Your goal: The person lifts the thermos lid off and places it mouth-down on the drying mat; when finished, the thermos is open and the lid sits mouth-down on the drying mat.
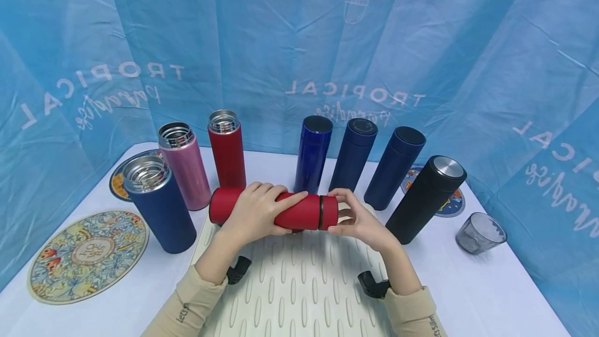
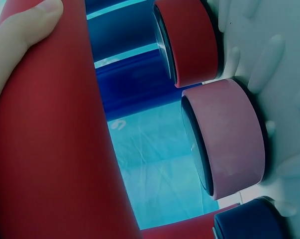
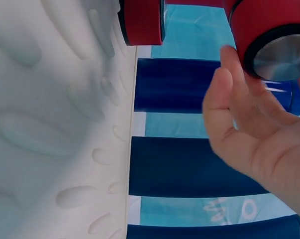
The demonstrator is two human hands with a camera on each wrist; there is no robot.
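A red thermos bottle (image 1: 299,212) lies sideways in the air above the ribbed cream mat (image 1: 290,285). My left hand (image 1: 259,207) grips its body from above, thumb along the side. At the other end, my right hand (image 1: 353,220) pinches the red lid (image 1: 330,212), beyond a black ring; the right wrist view shows the lid's silver top (image 3: 284,57). Below the bottle, a red lid (image 2: 194,42), a pink lid (image 2: 234,137) and a navy lid (image 2: 249,219) rest on the mat. The head view mostly hides them behind the bottle and left hand.
Lidless navy (image 1: 161,207), pink (image 1: 184,168) and red (image 1: 228,152) bottles stand at left. Capped shiny blue (image 1: 312,155), navy (image 1: 353,155) (image 1: 394,168) and black (image 1: 425,199) bottles stand at right. A glass (image 1: 479,233) is far right; a patterned round mat (image 1: 89,256) lies left.
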